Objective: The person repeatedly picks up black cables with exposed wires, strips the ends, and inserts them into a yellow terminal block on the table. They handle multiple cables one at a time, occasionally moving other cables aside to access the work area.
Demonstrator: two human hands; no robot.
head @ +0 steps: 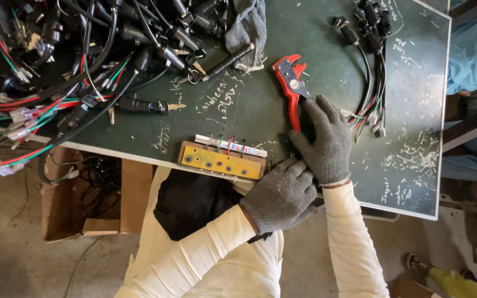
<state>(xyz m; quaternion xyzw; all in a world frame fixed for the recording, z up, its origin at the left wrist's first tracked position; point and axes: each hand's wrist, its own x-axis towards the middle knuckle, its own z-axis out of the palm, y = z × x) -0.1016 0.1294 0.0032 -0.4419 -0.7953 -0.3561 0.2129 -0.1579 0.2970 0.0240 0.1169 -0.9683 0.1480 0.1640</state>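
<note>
The red wire stripper [292, 83] lies on the dark green table [305, 33], its toothed head pointing away from the person and its handles running back under the right hand [322, 138]. That gloved hand rests flat over the handles, fingers loosely curved around them rather than squeezing; whether the handles are pressed together I cannot tell. The left hand [280, 194], also in a grey knit glove, is curled into a loose fist at the table's near edge, and what it holds, if anything, is hidden. Just right of the tool lies a small bundle of black cables [372, 66] with coloured wire ends; to the left sits a yellow jig block [221, 161]. A good grip would settle the palm fully on both handles, fingers clear of the teeth.
</note>
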